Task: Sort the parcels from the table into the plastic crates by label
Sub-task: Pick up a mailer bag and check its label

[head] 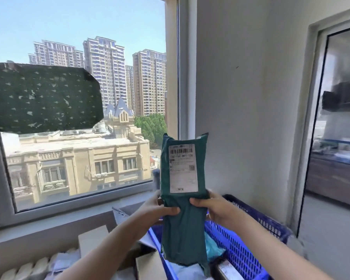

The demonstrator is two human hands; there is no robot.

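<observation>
Before the window, seen from the head camera, both forearms reach up and forward from the bottom of the frame and meet at a dark green parcel held upright at chest height. The left hand grasps the parcel's left edge, thumb laid across the front and fingers wrapped behind. The right hand clasps the right edge at the same height, its thumb also lying over the front face. Both grips sit about midway up the parcel, just under the white shipping label, which faces the camera with its barcode at the top. The parcel's upper half stands above the hands and its lower half hangs below them, over the near end of a blue plastic crate set against the wall. A teal bag lies inside that crate. Cardboard boxes sit lower left, under the sill.
</observation>
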